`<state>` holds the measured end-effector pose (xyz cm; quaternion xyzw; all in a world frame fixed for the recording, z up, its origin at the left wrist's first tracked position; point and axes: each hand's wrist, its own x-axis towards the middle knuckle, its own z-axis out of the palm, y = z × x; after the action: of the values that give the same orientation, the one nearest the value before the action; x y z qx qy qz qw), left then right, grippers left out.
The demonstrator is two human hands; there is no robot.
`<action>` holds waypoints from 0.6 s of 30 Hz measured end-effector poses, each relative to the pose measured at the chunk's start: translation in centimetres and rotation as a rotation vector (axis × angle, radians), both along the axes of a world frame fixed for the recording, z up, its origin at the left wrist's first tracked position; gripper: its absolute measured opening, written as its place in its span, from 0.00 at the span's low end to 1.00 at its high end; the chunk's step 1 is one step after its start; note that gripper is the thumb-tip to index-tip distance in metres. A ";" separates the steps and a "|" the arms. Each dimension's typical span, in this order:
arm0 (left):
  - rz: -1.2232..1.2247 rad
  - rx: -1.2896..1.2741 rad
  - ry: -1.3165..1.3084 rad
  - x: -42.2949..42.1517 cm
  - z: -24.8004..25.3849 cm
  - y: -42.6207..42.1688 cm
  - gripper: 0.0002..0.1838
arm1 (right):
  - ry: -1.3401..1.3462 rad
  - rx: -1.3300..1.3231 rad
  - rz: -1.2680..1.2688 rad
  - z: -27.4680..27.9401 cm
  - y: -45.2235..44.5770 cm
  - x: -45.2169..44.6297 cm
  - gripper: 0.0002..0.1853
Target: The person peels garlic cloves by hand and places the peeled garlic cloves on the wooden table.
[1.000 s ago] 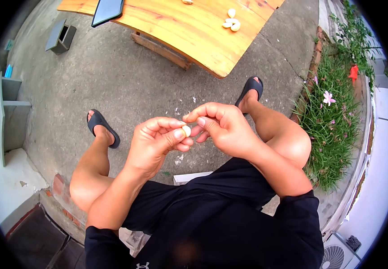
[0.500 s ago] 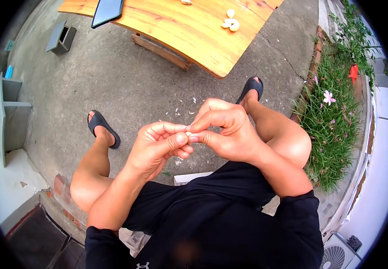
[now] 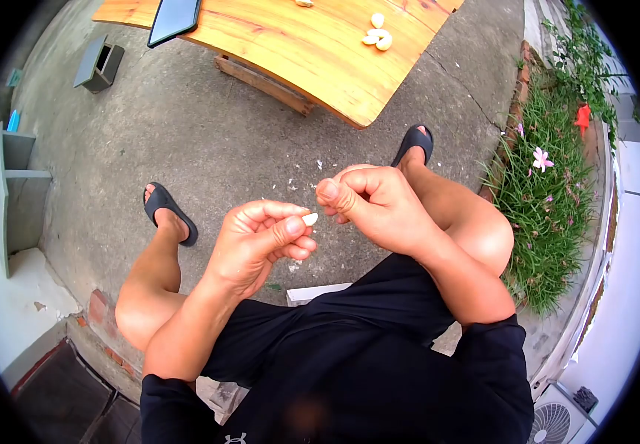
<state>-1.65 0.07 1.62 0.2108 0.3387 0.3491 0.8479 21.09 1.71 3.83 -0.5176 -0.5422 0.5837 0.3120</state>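
Note:
My left hand point(image 3: 259, 248) pinches a small pale garlic clove point(image 3: 310, 219) between thumb and forefinger, its whitish tip sticking out to the right. A little above and to the right, apart from the clove, is my right hand point(image 3: 379, 203). Its thumb presses against the curled forefinger; whatever may be between them is too small to make out. Several peeled cloves point(image 3: 384, 43) lie in a cluster on the wooden table point(image 3: 290, 55), and another pale piece point(image 3: 304, 3) sits at the top edge of the view.
A dark tablet-like device point(image 3: 174, 21) overhangs the table's near left edge. White flakes point(image 3: 291, 182) are scattered on the concrete floor point(image 3: 224, 140) beyond my hands. A grey box point(image 3: 99, 65) stands at the upper left, and a planted bed point(image 3: 546, 200) runs along the right.
My right hand has pulled away from the clove, up and slightly right, turning its thumb upward. The left hand stays in place with the clove, which now shows more plainly.

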 end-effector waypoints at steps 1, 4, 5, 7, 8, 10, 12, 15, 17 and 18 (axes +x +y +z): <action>0.006 0.003 -0.001 0.0 -0.2 0.0 0.08 | 0.064 0.172 -0.021 -1.0 0.0 -0.6 0.19; -0.001 -0.016 0.010 0.0 -0.1 0.1 0.07 | 0.026 0.157 0.087 -0.2 -0.5 -0.6 0.21; -0.008 -0.026 0.014 0.0 -0.1 0.1 0.07 | -0.026 0.064 0.151 0.6 -0.8 -0.6 0.22; -0.005 -0.033 -0.001 0.1 -0.4 -0.1 0.07 | -0.048 0.099 0.142 0.8 -0.9 -1.1 0.21; -0.004 -0.036 -0.008 0.2 -0.6 -0.2 0.07 | -0.070 0.100 0.154 0.9 -0.8 -1.1 0.20; -0.023 -0.061 -0.008 0.2 -0.5 -0.1 0.08 | -0.091 0.151 0.177 0.9 -0.8 -1.1 0.17; -0.019 -0.089 -0.016 0.2 -0.6 0.0 0.08 | -0.085 0.253 0.201 0.8 -0.9 -1.0 0.13; 0.018 -0.112 -0.043 0.1 -0.6 0.0 0.09 | -0.106 0.370 0.274 0.5 -0.6 -0.6 0.08; 0.048 -0.099 -0.055 0.1 -0.5 0.1 0.09 | -0.202 0.382 0.317 0.5 -0.3 0.1 0.07; 0.045 -0.096 -0.053 0.1 -0.4 0.1 0.09 | -0.250 0.389 0.338 0.5 -0.2 0.2 0.08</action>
<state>-1.58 0.21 1.24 0.1528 0.3374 0.3567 0.8576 21.32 1.53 4.32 -0.4184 -0.7567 0.4442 0.2346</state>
